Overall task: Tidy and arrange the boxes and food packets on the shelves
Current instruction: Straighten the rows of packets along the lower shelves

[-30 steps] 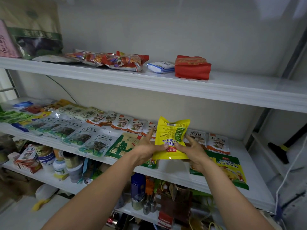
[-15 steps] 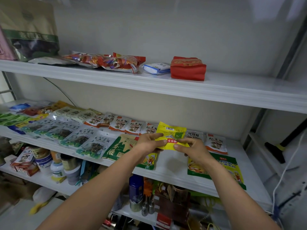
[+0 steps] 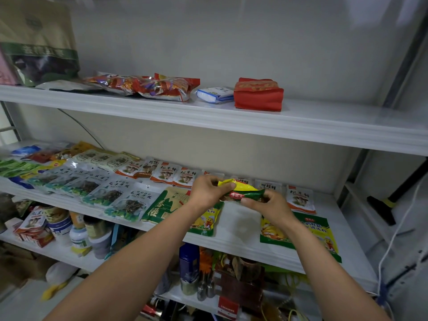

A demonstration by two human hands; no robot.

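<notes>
A yellow and green food packet [image 3: 243, 189] lies nearly flat just above the middle shelf [image 3: 240, 228], gripped at both ends. My left hand [image 3: 208, 191] pinches its left edge and my right hand [image 3: 266, 202] holds its right edge. Below the packet is a bare patch of shelf between two green and yellow packets, one under my left wrist [image 3: 205, 221] and one at the right [image 3: 301, 230]. Behind it runs a row of white mushroom packets [image 3: 166, 173].
The top shelf [image 3: 208, 119] carries a red box [image 3: 258, 93], a small white and blue pack [image 3: 215, 95], shiny red snack bags [image 3: 162, 85] and a tall brown bag [image 3: 39, 40]. Several green packets [image 3: 92, 188] fill the middle shelf's left. Jars and tins crowd the shelves below.
The yellow packet was held upright facing me; both hands have tipped it forward and lowered it until it lies almost flat over the bare patch of the middle shelf.
</notes>
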